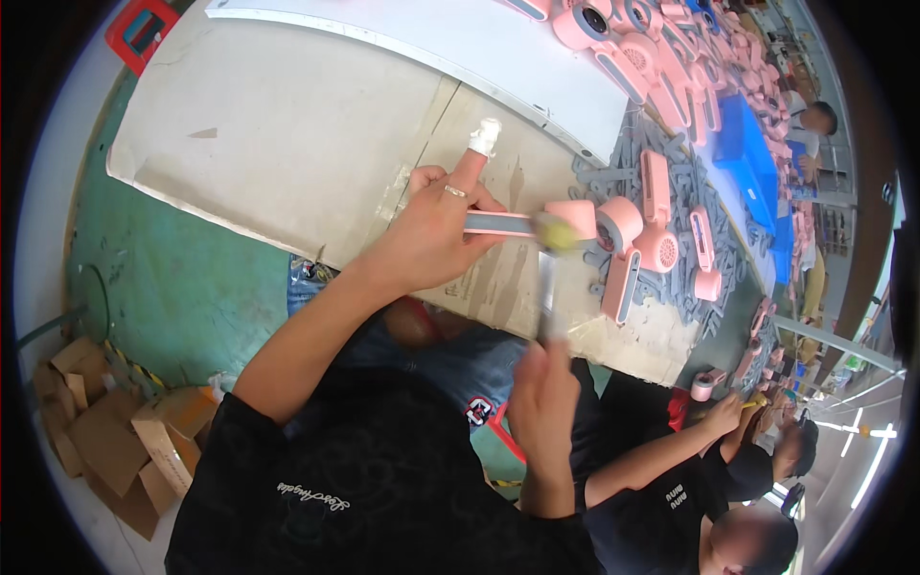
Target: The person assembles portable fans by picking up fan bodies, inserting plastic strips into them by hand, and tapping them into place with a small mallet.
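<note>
Left hand (431,230), grip closed around a pink fan part (537,223), steadies it above the cardboard-covered worktop (287,144); right hand (541,402) clasps a blurred tool (547,287) pointing up toward it.

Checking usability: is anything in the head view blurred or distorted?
Head view: the right hand and its tool smear with motion blur; the left hand is sharper; fisheye bends the table edge; glare at lower right.

A cardboard-covered workbench (287,144) carries pink fan housings (661,206) on grey foam (685,187).
</note>
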### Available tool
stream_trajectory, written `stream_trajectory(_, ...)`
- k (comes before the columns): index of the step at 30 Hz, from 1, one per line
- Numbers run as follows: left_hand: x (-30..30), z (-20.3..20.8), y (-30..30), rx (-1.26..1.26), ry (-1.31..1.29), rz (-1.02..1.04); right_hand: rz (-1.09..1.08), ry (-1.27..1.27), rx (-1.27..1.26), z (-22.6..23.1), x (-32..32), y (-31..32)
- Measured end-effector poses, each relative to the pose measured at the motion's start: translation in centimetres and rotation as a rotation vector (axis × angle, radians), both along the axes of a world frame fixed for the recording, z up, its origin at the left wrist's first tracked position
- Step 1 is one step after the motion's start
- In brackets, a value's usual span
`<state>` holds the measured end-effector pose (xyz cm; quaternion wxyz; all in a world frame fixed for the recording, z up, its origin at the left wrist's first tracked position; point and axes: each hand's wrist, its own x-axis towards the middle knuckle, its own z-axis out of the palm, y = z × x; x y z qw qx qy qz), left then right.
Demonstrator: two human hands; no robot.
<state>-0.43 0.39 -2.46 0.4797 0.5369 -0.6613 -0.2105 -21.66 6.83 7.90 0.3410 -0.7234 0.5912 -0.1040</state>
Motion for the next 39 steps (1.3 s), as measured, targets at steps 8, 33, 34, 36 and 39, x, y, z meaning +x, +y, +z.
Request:
stream_trajectory(8,0.4,0.9,0.5,0.123,0.017,-0.009,0.049,-0.036,-0.012,-0.6,0.4,0.4)
stream_trajectory(33,3.5,7.5,-1.2,-0.376,-0.112,0.307,-0.392,-0.769,0.049,-6.7,-4.7,-4.8)
stream_trajectory(34,3.8,8.0,-2.1,-0.218,0.088,0.466,-0.365,-0.756,0.07,-7.2,-4.7,-4.7)
stream_trajectory(36,6.2,10.7,-5.5,0.102,0.385,0.545,-0.35,-0.636,0.027,-7.9,-4.8,-4.5)
stream_trajectory(39,10.7,13.4,-13.2,0.081,0.582,0.431,-0.292,-0.562,-0.043,-9.6,-5.8,-4.6)
